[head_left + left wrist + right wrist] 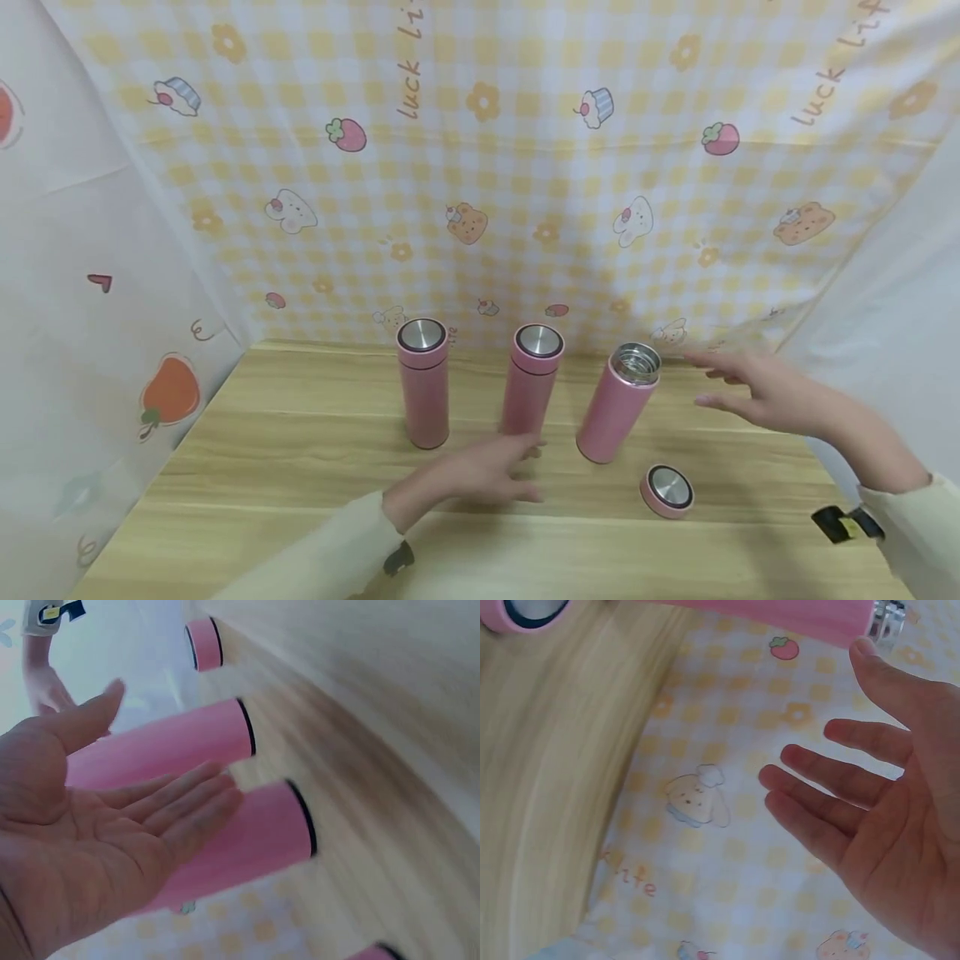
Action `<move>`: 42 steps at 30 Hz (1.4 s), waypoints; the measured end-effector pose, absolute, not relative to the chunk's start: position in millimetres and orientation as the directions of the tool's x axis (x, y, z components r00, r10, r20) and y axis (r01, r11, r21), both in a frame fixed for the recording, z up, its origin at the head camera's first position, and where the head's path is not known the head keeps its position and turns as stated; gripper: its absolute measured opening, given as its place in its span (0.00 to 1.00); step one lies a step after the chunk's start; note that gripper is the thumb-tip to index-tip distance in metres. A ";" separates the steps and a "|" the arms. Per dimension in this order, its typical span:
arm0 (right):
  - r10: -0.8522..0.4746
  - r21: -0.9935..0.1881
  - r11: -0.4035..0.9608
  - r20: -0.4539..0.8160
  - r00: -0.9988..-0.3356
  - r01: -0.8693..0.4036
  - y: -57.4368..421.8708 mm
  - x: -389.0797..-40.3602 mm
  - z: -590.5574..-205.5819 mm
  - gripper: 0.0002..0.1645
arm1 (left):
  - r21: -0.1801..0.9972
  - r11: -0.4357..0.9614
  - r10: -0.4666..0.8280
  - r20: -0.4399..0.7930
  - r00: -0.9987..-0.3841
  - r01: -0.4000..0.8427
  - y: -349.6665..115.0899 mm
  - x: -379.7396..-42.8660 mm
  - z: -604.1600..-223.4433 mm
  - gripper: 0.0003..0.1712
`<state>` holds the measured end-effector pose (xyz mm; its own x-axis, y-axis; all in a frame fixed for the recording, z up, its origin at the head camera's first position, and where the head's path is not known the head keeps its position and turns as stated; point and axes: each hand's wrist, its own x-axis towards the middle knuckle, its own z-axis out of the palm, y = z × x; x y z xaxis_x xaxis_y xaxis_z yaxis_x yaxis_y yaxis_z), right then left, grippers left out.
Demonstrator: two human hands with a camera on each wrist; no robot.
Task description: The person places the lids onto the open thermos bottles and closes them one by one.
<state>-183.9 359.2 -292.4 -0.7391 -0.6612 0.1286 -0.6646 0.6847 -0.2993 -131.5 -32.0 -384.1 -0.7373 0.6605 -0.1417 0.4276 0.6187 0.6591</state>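
Note:
Three pink thermos bottles stand in a row on the wooden table. The left bottle (pixel 426 400) and the middle bottle (pixel 528 392) wear lids with silver tops. The right bottle (pixel 615 412) has no lid, and its steel mouth shows. A loose pink lid (pixel 667 491) lies on the table in front of it, silver side up. My left hand (pixel 483 471), fingers extended and holding nothing, overlaps the lower middle bottle in the head view. My right hand (pixel 757 387) hovers right of the lidless bottle, fingers spread; its palm is bare in the right wrist view.
Behind the bottles hangs a yellow-checked cloth (pixel 517 208) with cartoon prints, meeting the back edge of the table (pixel 300 467). White cloth (pixel 97 250) hangs on the left side, and more pale cloth (pixel 900 333) hangs on the right.

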 end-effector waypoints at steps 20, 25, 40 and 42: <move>-0.692 -0.427 0.657 -0.015 -0.721 -0.622 361.7 -143.2 -386.6 0.49 | 0.835 0.432 0.496 0.094 -0.863 0.340 55.4 -137.8 -418.8 0.63; -0.731 -0.409 0.606 0.050 -0.680 -0.682 357.0 -142.6 -402.4 0.47 | 0.873 0.414 0.393 0.084 -0.915 0.259 67.1 -143.1 -425.2 0.63; -0.805 -0.401 0.497 0.119 -0.581 -0.770 348.0 -148.9 -423.3 0.41 | 0.902 0.295 0.238 0.249 -0.939 0.314 93.4 -160.5 -432.0 0.55; -0.810 -0.411 0.485 0.121 -0.574 -0.772 347.2 -150.1 -423.8 0.40 | 0.899 0.301 0.227 0.256 -0.940 0.317 94.1 -162.1 -433.2 0.54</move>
<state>-150.1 347.2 -423.8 -0.5741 -0.8098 0.1212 -0.7715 0.4854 -0.4113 -162.1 94.1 -433.2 -0.9397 0.2271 0.2556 0.3174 0.3011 0.8992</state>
